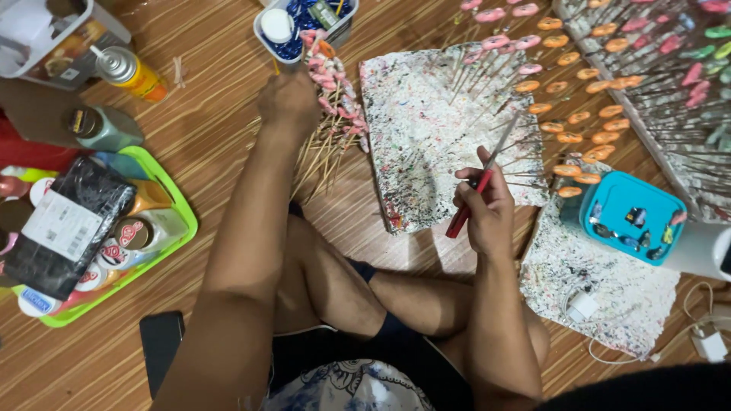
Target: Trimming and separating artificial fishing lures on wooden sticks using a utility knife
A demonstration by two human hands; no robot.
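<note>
left hand (288,99) – closed on bundle of pink-tipped skewers (329,114) over floor | right hand (485,205) – grips red-handled brush (478,184) | risk: skewers could slip and scatter from loose grip

Striped wood-grain floor (213,129), warm brown, glossy; even indoor light; paint-speckled white boards (426,114) lying flat on it.

wood-look floor (213,152), green tray (183,228) at 9 o'clock, paint-speckled foam board (426,129) dead center, black phone (160,342) around 7, teal box (632,217) at 3.
</note>
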